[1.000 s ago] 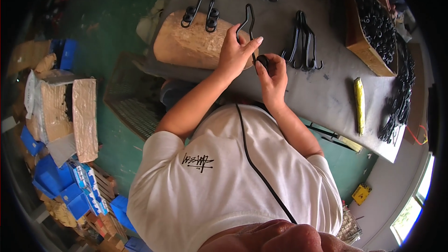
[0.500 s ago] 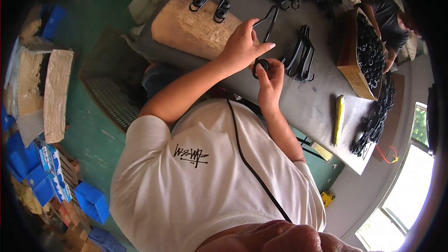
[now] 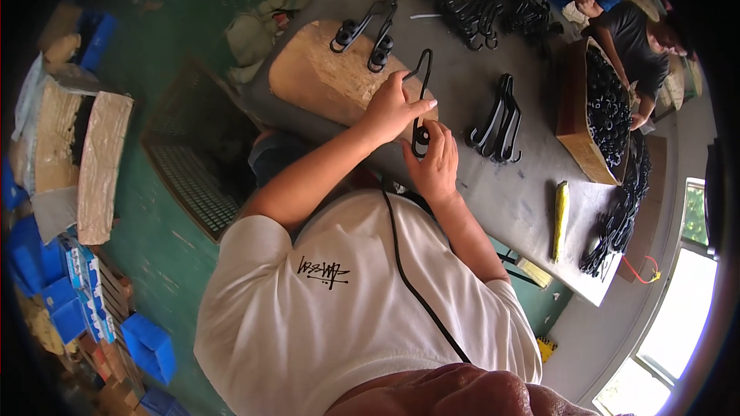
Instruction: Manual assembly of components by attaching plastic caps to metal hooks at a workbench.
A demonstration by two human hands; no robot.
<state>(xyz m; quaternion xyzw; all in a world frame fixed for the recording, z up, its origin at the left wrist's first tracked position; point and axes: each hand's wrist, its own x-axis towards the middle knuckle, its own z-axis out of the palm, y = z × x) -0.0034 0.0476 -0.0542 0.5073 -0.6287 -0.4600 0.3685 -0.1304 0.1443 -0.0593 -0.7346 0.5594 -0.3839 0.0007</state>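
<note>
Long grey worktable (image 3: 493, 192) running from upper left to lower right, littered with black metal parts. Against its near edge, a chipboard block (image 3: 324, 81) carrying two finished black hooks (image 3: 366, 31) with small wheels. At the far right, an open cardboard box (image 3: 597, 112) packed with small black rollers, and past it two other people's hands at work near the table's far end. Along the top, a tangled heap of black wire hooks (image 3: 486, 4); further down the middle, a smaller bundle of the same hooks (image 3: 497, 119) lying side by side. Toward the lower right, a yellow-handled tool (image 3: 560, 219) flat on the tabletop beside another dark pile. Over the block's right end, left hand (image 3: 389, 108) closed around the shank of a single black wire hook (image 3: 422, 77), fingers wrapped and thumb pressed on, holding it upright. Just below and touching, right hand (image 3: 435, 162) pinched shut on a small black roller (image 3: 420, 139) at the hook's lower end, fingertips curled about it.
</note>
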